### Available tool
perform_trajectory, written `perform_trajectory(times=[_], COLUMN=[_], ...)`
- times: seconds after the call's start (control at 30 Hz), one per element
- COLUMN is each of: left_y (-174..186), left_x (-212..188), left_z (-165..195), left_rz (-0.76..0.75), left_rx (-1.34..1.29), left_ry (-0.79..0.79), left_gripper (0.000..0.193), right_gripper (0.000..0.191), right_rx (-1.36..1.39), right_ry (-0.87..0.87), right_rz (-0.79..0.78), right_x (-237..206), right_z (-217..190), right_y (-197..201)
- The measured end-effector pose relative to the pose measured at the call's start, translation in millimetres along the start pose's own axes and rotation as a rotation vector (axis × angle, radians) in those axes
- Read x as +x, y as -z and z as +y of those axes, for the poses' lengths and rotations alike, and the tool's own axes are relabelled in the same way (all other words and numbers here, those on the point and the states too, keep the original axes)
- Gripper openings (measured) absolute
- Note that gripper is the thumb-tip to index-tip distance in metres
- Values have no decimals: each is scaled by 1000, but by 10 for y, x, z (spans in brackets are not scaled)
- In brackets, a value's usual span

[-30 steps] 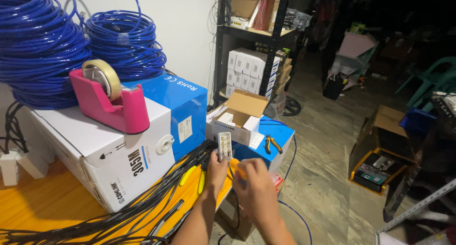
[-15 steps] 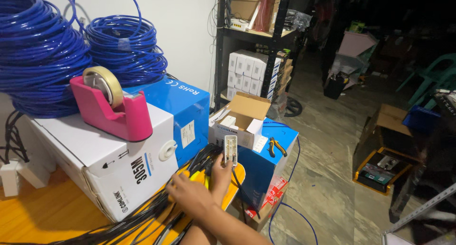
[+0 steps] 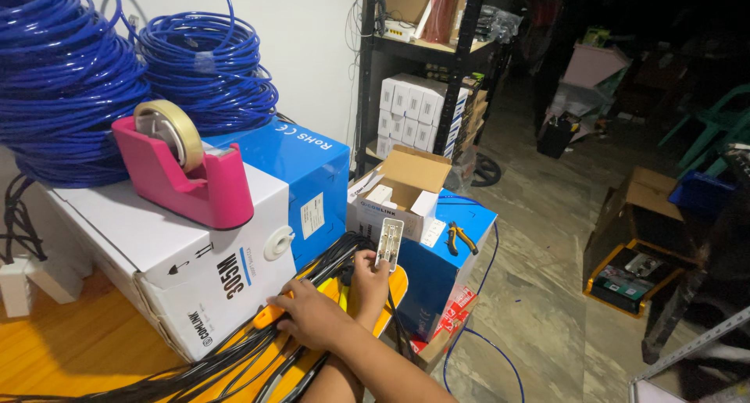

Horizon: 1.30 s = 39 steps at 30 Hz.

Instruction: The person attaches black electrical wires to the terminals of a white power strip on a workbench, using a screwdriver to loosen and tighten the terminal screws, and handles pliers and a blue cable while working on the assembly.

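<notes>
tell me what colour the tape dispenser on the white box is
Pink: the tape dispenser on the white box shows best in the head view, with a pale tape roll on it.

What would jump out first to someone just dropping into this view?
Probably the big blue cable coils stacked top left, with the pink tape dispenser on the white box below them. At bottom centre, the hands work in a bundle of black cables on the orange table: the left hand grips cables, the right hand holds up a small white tester.
</notes>
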<state>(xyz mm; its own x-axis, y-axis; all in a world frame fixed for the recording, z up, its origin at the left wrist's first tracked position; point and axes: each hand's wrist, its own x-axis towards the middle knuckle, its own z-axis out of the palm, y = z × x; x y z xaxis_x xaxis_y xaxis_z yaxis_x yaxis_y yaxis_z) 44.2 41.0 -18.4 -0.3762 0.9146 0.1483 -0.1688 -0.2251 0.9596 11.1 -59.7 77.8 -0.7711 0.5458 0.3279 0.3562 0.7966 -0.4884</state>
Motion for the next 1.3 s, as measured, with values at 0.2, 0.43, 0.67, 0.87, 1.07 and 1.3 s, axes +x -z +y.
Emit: perform_trajectory(times=[0.2, 0.43, 0.67, 0.87, 1.07, 1.3], left_y=[6, 80, -62, -7, -44, -74], left_x=[16, -55, -154, -236, -207, -152], left_z=[-48, 159, 392, 369, 274, 148], left_rz=[30, -20, 32, 137, 205, 162], left_rx=[58, 658, 610, 691, 648, 412], left_ry=[-79, -426, -46, -373, -327, -87], left_gripper=[27, 32, 23, 21, 18, 19], right_gripper=[39, 46, 41, 39, 41, 41], right_rx=[47, -394, 464, 436, 294, 374], right_ry=[19, -349, -724, -766, -728, -665], right_rz=[165, 1079, 695, 849, 924, 996], right_x=[-74, -224, -582, -649, -663, -692], right_z=[98, 1211, 1874, 1703, 1581, 1577], right_y=[-25, 665, 978, 862, 842, 812])
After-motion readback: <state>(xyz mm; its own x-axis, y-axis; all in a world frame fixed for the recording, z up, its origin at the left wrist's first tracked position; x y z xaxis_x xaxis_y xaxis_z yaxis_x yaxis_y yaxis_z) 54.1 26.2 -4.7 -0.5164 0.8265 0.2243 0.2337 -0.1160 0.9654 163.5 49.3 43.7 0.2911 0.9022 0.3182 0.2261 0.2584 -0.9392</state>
